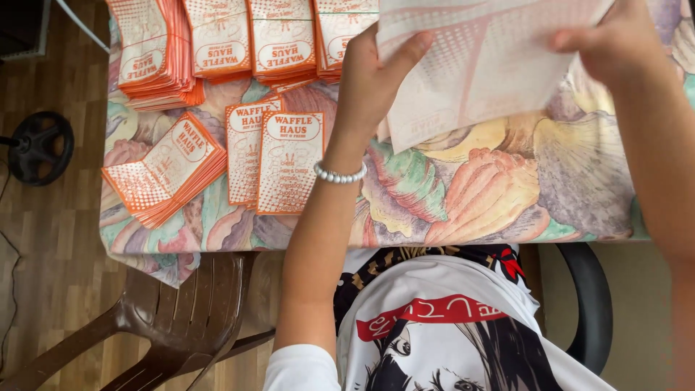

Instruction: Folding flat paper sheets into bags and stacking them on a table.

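Head view: left hand [373, 72] and right hand [615, 40], each grip clamped on paper sheet [485, 65]

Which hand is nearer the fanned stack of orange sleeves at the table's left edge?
Left. The left hand grips the paper sheet up and right of the fanned stack; the right hand holds the sheet's far side.

Looks like a room in a home used for hand work. Wooden plank floor [51, 239], a table under a flowery cloth [470, 188], a brown plastic chair [174, 318] pushed beside it and a black seat [590, 304] at its edge. Stacks of orange-and-white printed paper bags [170, 170] in rows over the cloth. Round black fan base [40, 145] on the floor.
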